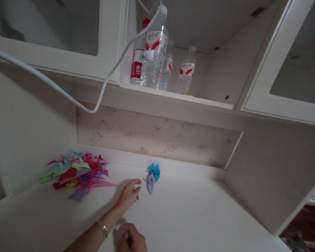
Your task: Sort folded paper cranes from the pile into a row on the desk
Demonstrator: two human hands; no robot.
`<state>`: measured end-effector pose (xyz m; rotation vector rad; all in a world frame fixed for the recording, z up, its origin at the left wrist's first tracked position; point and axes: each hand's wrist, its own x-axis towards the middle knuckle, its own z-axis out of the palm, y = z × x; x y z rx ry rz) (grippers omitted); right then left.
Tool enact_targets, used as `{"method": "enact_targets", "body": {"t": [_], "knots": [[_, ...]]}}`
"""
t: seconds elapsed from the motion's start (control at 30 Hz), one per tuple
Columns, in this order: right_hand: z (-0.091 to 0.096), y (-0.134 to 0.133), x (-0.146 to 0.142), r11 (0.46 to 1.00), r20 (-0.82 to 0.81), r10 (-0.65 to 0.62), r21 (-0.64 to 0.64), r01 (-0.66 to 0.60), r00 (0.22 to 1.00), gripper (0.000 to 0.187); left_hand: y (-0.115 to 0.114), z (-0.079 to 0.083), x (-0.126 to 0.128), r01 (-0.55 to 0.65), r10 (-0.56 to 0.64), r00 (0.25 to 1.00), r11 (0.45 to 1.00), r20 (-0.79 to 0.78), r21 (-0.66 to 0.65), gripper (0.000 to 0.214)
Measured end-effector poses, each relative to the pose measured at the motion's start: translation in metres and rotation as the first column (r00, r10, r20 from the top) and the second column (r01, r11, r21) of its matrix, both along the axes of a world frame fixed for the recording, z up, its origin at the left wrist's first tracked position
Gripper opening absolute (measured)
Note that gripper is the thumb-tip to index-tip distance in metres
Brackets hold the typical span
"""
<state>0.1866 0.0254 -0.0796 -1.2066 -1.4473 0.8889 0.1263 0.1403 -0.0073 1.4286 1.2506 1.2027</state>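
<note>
My left hand [130, 194], with a bracelet on its wrist, reaches over the white desktop with fingers bent and a gap between thumb and index finger. No object shows in it. Just to its right, apart from the fingertips, lies a small lilac folded-paper crane [150, 182]. Blue folded-paper pieces [154, 170] sit behind the crane, against or very near it. Low in the view, my right hand [133, 238] is closed with its fingers curled. Whether anything is inside them is hidden. A heap of colourful paper cranes [78, 171] spreads to the left of my left hand.
A white desktop [194, 213] is bounded by side panels and a floral back wall [157, 134]. Overhead, a shelf [178, 96] carries several plastic bottles [154, 49]. A white cable [94, 110] hangs in front of the cabinets.
</note>
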Motion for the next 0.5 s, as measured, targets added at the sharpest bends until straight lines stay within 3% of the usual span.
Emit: {"method": "enact_targets", "body": {"t": [0.1,0.23,0.37,0.5], "knots": [[0.007,-0.006,0.004,0.997,-0.068,0.072,-0.012,-0.073,0.995,0.034,-0.043,0.007,-0.038,-0.036,0.038,0.998,0.999,0.055,-0.041,0.033],[0.027,-0.016,0.008,0.983,-0.132,0.150,-0.088,-0.162,0.980,0.045,-0.089,0.003,-0.088,-0.101,0.128,0.980,0.979,0.150,-0.177,0.034],[0.046,-0.025,0.009,0.972,-0.092,0.163,-0.154,-0.176,0.982,0.050,-0.107,-0.001,-0.117,-0.028,0.061,0.989,0.972,0.137,-0.233,0.036],[0.052,-0.032,0.009,0.972,-0.048,0.122,-0.195,-0.129,0.991,0.047,-0.112,0.012,-0.123,0.053,-0.008,0.989,0.951,0.147,-0.304,0.031]]}}
